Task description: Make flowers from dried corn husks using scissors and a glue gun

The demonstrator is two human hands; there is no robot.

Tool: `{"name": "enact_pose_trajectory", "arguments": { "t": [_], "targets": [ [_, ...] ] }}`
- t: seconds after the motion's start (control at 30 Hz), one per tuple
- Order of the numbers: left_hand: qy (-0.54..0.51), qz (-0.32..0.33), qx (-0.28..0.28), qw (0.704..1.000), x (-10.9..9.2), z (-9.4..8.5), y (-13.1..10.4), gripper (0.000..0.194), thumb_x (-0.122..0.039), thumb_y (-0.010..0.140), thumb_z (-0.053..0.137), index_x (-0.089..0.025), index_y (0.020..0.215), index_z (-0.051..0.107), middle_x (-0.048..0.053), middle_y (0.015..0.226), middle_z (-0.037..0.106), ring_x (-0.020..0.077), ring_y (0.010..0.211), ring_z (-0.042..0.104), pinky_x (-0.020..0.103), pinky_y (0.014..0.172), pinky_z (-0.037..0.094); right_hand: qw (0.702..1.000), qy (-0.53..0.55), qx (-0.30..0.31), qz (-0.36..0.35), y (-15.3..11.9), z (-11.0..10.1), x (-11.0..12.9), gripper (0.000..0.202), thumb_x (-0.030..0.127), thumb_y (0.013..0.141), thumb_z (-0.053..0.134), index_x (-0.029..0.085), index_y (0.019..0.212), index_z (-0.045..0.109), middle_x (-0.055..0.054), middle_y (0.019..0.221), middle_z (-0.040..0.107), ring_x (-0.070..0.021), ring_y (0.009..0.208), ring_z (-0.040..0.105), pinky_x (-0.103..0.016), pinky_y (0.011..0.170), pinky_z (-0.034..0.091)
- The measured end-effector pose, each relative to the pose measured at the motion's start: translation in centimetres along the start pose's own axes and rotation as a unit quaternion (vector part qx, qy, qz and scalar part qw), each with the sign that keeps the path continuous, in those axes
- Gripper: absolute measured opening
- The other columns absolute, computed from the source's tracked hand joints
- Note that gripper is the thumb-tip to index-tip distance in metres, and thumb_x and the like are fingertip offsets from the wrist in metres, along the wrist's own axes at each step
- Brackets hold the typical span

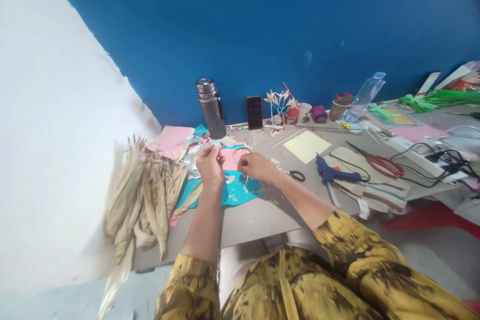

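My left hand [210, 164] is raised over the work surface, thumb and fingertips pinched together; whatever is between them is too small to make out. To its right, my right hand [255, 166] has its fingers closed and bent downward. Thin pale shreds [246, 183] show just below those fingers, but I cannot tell whether they are held. Beneath both hands lies a blue sheet [240, 195] scattered with pale scraps, with a pink sheet [229, 159] behind it. A roll of pale ribbon [190, 162] is beside my left hand. Black-handled scissors [296, 175] lie near my right wrist.
Dried corn husks [131, 205] hang over the table's left edge. A thermos [212, 110], a phone [254, 112] and husk flowers [279, 102] stand along the wall. To the right are a blue glue gun [333, 172], red-handled scissors [384, 165] and a power strip [420, 152] with cables.
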State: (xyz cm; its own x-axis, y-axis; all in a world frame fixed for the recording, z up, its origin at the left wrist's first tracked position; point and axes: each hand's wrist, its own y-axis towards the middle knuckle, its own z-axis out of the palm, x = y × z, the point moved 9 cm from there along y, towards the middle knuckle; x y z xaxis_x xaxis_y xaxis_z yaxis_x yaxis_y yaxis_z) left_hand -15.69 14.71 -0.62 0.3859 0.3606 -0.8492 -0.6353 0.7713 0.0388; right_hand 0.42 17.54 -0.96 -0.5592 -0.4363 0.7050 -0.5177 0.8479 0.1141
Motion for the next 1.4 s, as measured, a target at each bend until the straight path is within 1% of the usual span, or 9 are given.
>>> {"name": "enact_pose_trajectory", "arguments": {
  "t": [0.1,0.2,0.3,0.4,0.5,0.6,0.8,1.07,1.4],
  "targets": [
    [-0.005,-0.002,0.001,1.0,0.0,-0.1,0.0,0.034,-0.028,0.051,0.08,-0.017,0.074,0.058,-0.006,0.057,0.059,0.0053,0.045,0.047,0.019,0.046,0.039,0.996,-0.073,0.05,-0.021,-0.4,2.3,2.1,0.01,0.014,0.074,0.069,0.02,0.082,0.073,-0.007,0.093,0.074,-0.0247,0.09,0.066,-0.029,0.072,0.04],
    [-0.016,0.003,0.005,1.0,-0.3,-0.1,-0.1,0.033,-0.028,0.053,0.08,-0.018,0.074,0.057,-0.005,0.06,0.061,0.0047,0.045,0.047,0.019,0.046,0.039,0.988,-0.134,0.071,-0.022,-0.8,3.9,3.0,0.016,0.028,0.079,0.071,0.019,0.092,0.073,-0.013,0.107,0.073,-0.0303,0.099,0.066,-0.033,0.078,0.043],
    [-0.031,0.016,0.007,0.999,-0.8,-0.1,-0.2,0.033,-0.026,0.054,0.08,-0.018,0.074,0.056,-0.005,0.062,0.06,0.0043,0.045,0.047,0.019,0.046,0.039,0.985,-0.158,0.067,0.008,-0.8,5.0,2.9,0.03,0.041,0.081,0.072,0.017,0.099,0.071,-0.018,0.113,0.07,-0.0344,0.105,0.065,-0.038,0.085,0.045],
    [-0.033,0.015,0.006,0.999,-0.9,0.0,-0.2,0.034,-0.026,0.054,0.081,-0.018,0.074,0.056,-0.006,0.06,0.059,0.0043,0.044,0.046,0.019,0.046,0.039,0.992,-0.108,0.043,0.045,-0.5,5.5,2.2,0.022,0.034,0.079,0.071,0.016,0.091,0.072,-0.02,0.109,0.071,-0.0361,0.105,0.065,-0.041,0.086,0.044],
    [-0.021,0.016,0.011,1.0,-0.9,0.0,-0.2,0.034,-0.029,0.055,0.081,-0.018,0.075,0.056,-0.005,0.06,0.06,0.0044,0.044,0.046,0.019,0.046,0.038,0.997,-0.034,0.01,0.063,0.1,4.4,1.0,0.01,0.027,0.078,0.069,0.017,0.078,0.07,-0.014,0.096,0.073,-0.031,0.096,0.066,-0.037,0.079,0.044],
    [0.024,0.015,0.039,0.999,-0.5,0.3,-0.4,0.03,-0.032,0.058,0.082,-0.017,0.074,0.06,-0.005,0.059,0.059,0.0059,0.047,0.048,0.018,0.046,0.038,0.992,0.083,-0.037,0.083,0.7,1.4,-1.0,0.018,0.031,0.079,0.064,0.018,0.067,0.065,-0.007,0.077,0.07,-0.02,0.075,0.063,-0.029,0.064,0.042],
    [0.17,-0.031,0.167,0.971,1.7,2.6,-2.3,0.021,-0.03,0.061,0.083,-0.016,0.072,0.071,0.002,0.073,0.07,0.0114,0.06,0.059,0.023,0.056,0.05,0.931,0.333,-0.098,0.111,0.1,-3.8,-3.7,0.034,0.052,0.073,0.062,0.018,0.072,0.062,-0.004,0.074,0.067,-0.0076,0.049,0.039,-0.021,0.041,0.021],
    [0.189,-0.025,0.219,0.957,1.7,4.3,-3.8,0.018,-0.029,0.063,0.084,-0.016,0.071,0.074,0.005,0.074,0.073,0.0148,0.065,0.063,0.028,0.064,0.053,0.866,0.482,-0.076,0.109,-0.8,-3.2,-3.3,0.035,0.047,0.059,0.078,0.016,0.065,0.064,0.0,0.063,0.058,-0.0049,0.048,0.034,-0.017,0.04,0.015],
    [0.176,-0.054,0.222,0.957,2.6,4.1,-3.7,0.026,-0.032,0.06,0.087,-0.016,0.072,0.07,0.004,0.067,0.072,0.0145,0.06,0.065,0.028,0.062,0.051,0.868,0.486,-0.05,0.085,-1.0,-3.6,-2.3,0.029,0.043,0.063,0.078,0.016,0.065,0.067,0.002,0.057,0.051,-0.0065,0.051,0.036,-0.019,0.044,0.016]
  ]
}}
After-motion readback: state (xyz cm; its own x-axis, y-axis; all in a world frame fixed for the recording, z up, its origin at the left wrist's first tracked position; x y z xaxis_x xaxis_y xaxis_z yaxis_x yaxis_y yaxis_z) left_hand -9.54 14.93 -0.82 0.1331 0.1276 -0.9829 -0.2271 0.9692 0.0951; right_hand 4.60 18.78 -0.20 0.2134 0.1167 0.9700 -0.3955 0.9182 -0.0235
